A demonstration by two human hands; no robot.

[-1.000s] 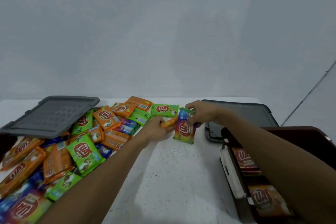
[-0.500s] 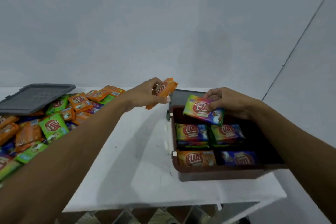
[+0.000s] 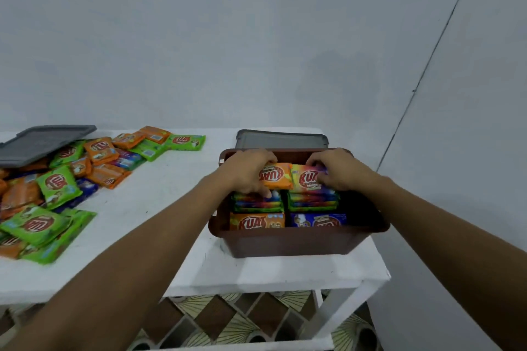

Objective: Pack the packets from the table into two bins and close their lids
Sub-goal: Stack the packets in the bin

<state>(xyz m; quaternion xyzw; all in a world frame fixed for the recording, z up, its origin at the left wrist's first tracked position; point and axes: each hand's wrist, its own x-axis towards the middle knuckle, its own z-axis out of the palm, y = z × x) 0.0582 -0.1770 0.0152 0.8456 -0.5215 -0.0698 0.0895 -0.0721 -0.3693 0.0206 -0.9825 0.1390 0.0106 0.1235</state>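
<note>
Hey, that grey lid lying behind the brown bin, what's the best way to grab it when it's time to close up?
Probably take the grey lid by its two short ends, one hand on each, reaching over the brown bin from the front. It lies flat on the table, wider than it is deep, with its near edge hidden behind the bin's back rim, so the ends look like the freest edges.

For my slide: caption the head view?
Both hands set packets into brown bin.
</note>
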